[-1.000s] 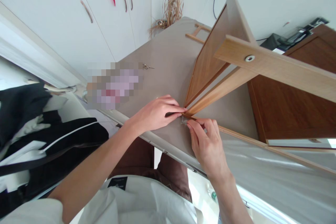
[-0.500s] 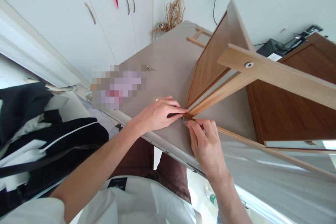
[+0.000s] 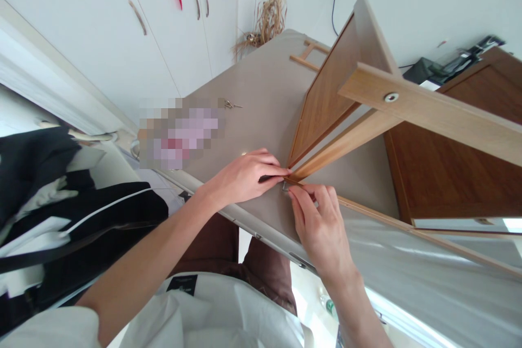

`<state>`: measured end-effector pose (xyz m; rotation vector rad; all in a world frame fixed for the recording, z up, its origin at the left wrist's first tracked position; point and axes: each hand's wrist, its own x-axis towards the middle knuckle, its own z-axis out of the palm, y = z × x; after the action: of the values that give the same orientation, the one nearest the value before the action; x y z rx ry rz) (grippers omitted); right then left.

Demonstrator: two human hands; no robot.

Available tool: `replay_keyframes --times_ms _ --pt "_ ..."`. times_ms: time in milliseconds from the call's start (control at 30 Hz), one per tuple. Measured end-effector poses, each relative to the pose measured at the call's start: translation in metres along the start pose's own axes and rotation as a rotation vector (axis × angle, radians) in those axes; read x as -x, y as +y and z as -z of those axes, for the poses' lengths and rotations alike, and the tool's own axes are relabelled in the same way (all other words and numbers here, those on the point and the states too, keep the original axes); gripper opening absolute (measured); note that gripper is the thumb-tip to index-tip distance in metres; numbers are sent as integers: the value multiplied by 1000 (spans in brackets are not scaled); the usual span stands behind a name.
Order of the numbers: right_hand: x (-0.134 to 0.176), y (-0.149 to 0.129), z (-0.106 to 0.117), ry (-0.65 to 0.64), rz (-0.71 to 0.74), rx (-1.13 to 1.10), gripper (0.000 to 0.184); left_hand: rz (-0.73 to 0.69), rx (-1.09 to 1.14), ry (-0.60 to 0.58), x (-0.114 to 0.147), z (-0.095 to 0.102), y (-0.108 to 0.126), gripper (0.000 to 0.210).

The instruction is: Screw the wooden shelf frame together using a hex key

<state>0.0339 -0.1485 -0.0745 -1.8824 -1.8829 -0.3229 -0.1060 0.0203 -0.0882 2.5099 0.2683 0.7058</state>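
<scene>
A wooden furniture frame (image 3: pixel 367 117) with brown panels stands tilted on the table, its low corner near my body. My left hand (image 3: pixel 255 176) pinches that corner between thumb and fingers. Close beside it, my right hand (image 3: pixel 322 215) has its fingertips closed on a small L-shaped metal hex key (image 3: pixel 285 187). The key's bent end meets the wood at the corner; the exact contact point is hidden. A round metal bolt head (image 3: pixel 391 97) shows in the upper rail.
Several loose screws (image 3: pixel 231 104) lie on the grey table (image 3: pixel 256 87), near a blurred-out patch. A small wooden frame piece (image 3: pixel 308 57) rests at the far end. Dark clothes (image 3: pixel 122 217) are heaped at left. Another brown panel (image 3: pixel 457 163) stands at right.
The hex key has turned slightly with my right fingertips. My left hand stays on the corner. The whole view has shifted a little.
</scene>
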Motion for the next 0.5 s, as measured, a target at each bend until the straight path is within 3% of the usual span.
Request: replay_keyframes --times_ms 500 --pt "-3 -2 2 -61 -2 32 28 -4 4 5 0 0 -1 25"
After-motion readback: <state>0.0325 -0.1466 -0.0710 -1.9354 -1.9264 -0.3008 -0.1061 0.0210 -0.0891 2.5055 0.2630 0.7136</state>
